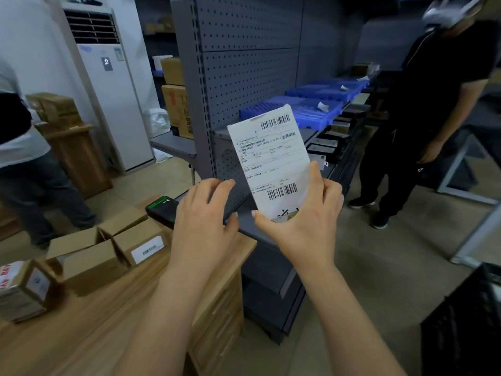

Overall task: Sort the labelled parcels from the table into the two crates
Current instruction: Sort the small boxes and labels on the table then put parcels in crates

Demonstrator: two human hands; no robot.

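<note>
Right hand (298, 221) grips the lower end of the white labelled parcel (271, 158), thumb at the left edge, fingers on the right; the parcel is upright in the air before the grey pegboard shelf (244, 63), 2 barcodes facing the camera. Left hand (206, 221) is just beside it, fingers loosely spread, holding nothing. Brown boxes (95, 264) sit on the wooden table (108, 335) at left, a black crate (466, 321) at lower right.

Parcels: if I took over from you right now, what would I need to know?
Right hand pinches a white parcel, held up with its label facing the camera.
Left hand is open beside it.
Several boxes wait on the table.
One black crate shows at lower right; its contents are hidden.
Left to do: put the held parcel in its crate, then sort the boxes.
</note>
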